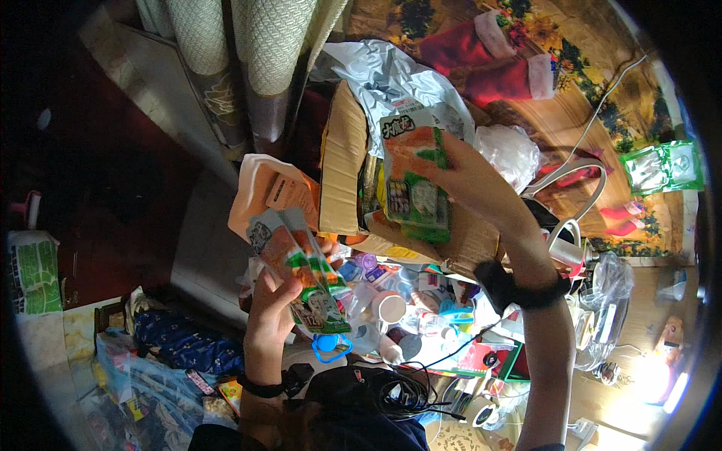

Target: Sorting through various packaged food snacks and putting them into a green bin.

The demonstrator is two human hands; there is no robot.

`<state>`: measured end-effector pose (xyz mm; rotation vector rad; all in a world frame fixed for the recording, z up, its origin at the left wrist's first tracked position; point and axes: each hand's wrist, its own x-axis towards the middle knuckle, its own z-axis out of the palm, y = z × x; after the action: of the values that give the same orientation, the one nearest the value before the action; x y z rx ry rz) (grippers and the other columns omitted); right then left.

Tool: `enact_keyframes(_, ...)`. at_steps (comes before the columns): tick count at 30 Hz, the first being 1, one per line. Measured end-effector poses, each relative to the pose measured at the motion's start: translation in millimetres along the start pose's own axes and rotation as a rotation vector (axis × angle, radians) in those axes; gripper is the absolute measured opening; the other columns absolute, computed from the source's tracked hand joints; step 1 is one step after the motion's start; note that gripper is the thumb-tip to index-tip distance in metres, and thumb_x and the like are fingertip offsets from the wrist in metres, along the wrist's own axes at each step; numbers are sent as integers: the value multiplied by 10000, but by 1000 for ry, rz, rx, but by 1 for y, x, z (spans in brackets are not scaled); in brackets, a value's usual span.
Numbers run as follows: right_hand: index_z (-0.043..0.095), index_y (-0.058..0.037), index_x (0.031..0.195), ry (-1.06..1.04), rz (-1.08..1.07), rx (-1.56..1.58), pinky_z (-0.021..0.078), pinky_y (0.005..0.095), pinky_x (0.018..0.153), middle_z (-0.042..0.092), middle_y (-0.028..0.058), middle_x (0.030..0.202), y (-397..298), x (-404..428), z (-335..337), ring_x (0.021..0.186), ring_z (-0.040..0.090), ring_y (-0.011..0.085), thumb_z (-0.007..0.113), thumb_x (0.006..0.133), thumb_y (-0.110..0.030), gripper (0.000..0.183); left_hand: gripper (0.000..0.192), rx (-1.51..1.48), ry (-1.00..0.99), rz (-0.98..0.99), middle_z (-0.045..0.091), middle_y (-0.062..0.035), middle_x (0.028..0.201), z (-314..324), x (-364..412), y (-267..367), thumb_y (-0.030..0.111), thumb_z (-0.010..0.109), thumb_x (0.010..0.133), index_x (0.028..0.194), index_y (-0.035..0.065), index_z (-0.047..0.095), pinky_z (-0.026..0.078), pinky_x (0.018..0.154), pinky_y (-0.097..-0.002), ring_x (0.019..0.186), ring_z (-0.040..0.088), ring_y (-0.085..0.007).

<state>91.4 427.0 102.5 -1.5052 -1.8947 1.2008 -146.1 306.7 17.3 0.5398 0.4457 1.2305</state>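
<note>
My left hand (pixel 276 299) is closed around green-and-orange printed snack packets (pixel 307 276), which look like more than one overlapping. My right hand (pixel 431 160) grips another green-and-orange packet (pixel 417 197) by its upper part, over an opened cardboard box (pixel 341 163). Part of that box's inside is hidden by the packet and my hand; something yellow shows in it. An orange and white package (pixel 271 186) lies left of the box, behind the packets in my left hand. A crumpled silver-white plastic bag (pixel 403 79) rests at the box's far side.
Beyond my hands is a crowded surface with a white mug (pixel 389 307), a blue-handled cap (pixel 327 342) and coiled black cable (pixel 403 392). Rolled curtain fabric (pixel 276 51) hangs at the top. A green packet (pixel 663 167) and a white looped handle (pixel 592 169) are at right.
</note>
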Motion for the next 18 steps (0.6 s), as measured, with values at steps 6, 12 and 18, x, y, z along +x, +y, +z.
enact_keyframes(6,408,-3,1151,-197,12,-115,417,377,812,511,207,1016,-59,-85,58,948,515,315,505,796,-121,386,620,67,89,-75,473,-98,1138,5,-12,-17,110,659,702,1227,49,334,424,884,-371,1075,472,-232)
enact_keyframes(12,382,-26,1211,-611,168,305,433,312,801,518,161,1069,-3,-41,15,980,531,227,591,783,-248,526,678,95,76,-93,454,-154,1169,-7,-17,-11,168,640,724,1272,26,266,437,846,-354,1052,486,-243)
enact_keyframes(18,352,-19,1202,-222,36,-1007,417,390,822,519,198,985,113,0,-2,920,521,345,780,492,-336,888,592,-598,266,-103,430,-218,1145,-34,-21,-16,199,512,822,1269,-41,208,467,805,-450,1039,465,-300)
